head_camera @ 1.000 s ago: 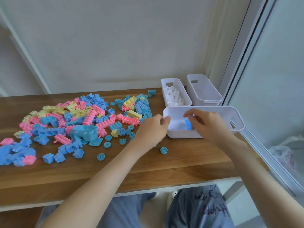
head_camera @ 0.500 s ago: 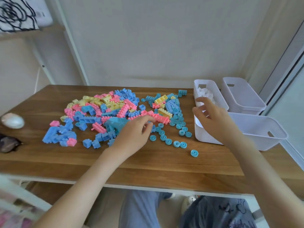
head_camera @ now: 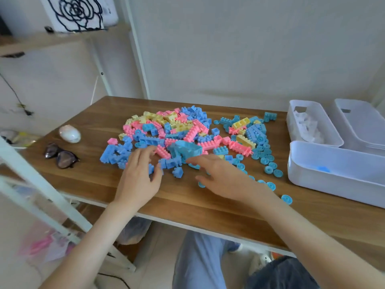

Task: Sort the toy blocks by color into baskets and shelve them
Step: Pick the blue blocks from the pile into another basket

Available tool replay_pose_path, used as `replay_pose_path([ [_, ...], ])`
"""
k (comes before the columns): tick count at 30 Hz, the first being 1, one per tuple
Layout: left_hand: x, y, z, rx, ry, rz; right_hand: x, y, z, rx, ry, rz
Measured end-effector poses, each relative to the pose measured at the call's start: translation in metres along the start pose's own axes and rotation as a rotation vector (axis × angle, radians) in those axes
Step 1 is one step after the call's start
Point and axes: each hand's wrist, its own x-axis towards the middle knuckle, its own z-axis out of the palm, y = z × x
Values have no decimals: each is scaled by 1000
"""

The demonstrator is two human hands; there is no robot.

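Sunglasses (head_camera: 60,156) and a pale, rounded shell-like object (head_camera: 69,133) lie near the left end of the wooden table (head_camera: 187,207), well apart from the toys. At the table's middle lies a loose pile of toy blocks (head_camera: 177,130) in pink, yellow and blue, with a large hollow blue piece (head_camera: 187,150) at its near edge. The left hand (head_camera: 138,178) rests palm down on the near-left edge of the pile. Its fingers (head_camera: 143,152) curl over a cluster of small blue blocks and its thumb lies beside them; whether they actually grasp a block cannot be told. The right hand (head_camera: 225,176) hovers palm down just right of it, fingers straight, spread and released, the index tip just beside the large blue piece. Blue discs (head_camera: 268,170) are scattered to the right of this hand, between the pile and the baskets. At the table's right end, the near white basket (head_camera: 333,184) holds 1 blue piece (head_camera: 323,168). Behind it, a narrower basket (head_camera: 291,122) contains white blocks (head_camera: 306,126), and beside that stands a stack of white baskets (head_camera: 358,124).
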Motion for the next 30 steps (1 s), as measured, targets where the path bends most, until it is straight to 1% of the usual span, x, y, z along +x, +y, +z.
replay_pose_path([
  [2,-6,-6,0,-13,-83,17,13,-11,10,17,37,-47],
  [5,-7,-10,3,123,-166,46,33,-22,23,13,60,-68],
  [7,-3,-7,6,177,-187,32,42,-23,30,-71,27,-61],
  [10,0,-8,9,155,-194,10,51,-23,40,-271,-30,-45],
  [12,2,-8,10,155,-188,58,54,-22,42,-334,-23,-56],
  [14,3,-10,13,133,-186,97,53,-22,41,-297,-24,-70],
  [17,4,-11,16,27,-185,111,47,-19,35,-157,-55,-55],
  [19,5,-10,19,-28,-158,132,41,-18,30,-122,-63,-27],
  [21,6,-9,23,-24,-100,110,36,-16,26,-111,-67,0],
  [24,8,-6,27,157,-3,39,30,-12,25,-78,-67,18],
  [27,10,-4,27,331,-46,0,30,-10,24,-108,-99,38],
  [30,11,-5,28,371,-78,58,30,-10,24,-114,-92,57],
])
